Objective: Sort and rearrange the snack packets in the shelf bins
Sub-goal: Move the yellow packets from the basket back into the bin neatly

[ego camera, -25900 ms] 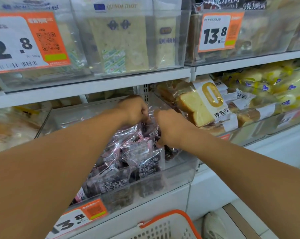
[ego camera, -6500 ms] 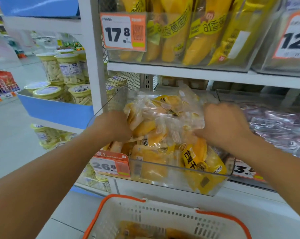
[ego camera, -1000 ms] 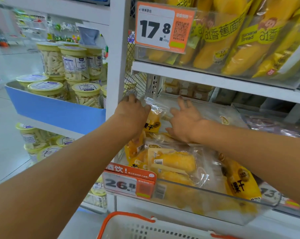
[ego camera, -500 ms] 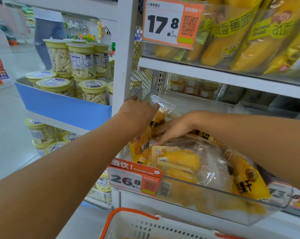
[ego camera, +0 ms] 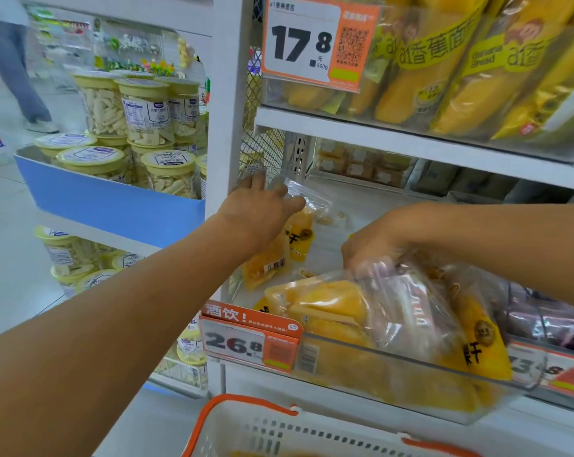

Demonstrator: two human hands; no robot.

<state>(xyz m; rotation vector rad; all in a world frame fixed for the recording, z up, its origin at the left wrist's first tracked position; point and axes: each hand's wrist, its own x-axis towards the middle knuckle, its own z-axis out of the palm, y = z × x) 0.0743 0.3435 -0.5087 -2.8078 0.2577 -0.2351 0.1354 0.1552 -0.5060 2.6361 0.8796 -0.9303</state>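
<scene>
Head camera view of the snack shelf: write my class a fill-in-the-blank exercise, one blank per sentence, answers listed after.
1. The price tag on the front of the clear bin reads ____.
2. The right hand pinches a clear packet of ____-coloured snacks.
3. The left hand touches an upright packet at the bin's ____ end.
4. The basket below has ____ handles.

Answers: 26.8; yellow; left; orange

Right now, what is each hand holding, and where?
Right hand pinches a mango packet at its clear top edge. Left hand rests open-fingered on an upright packet.
</scene>
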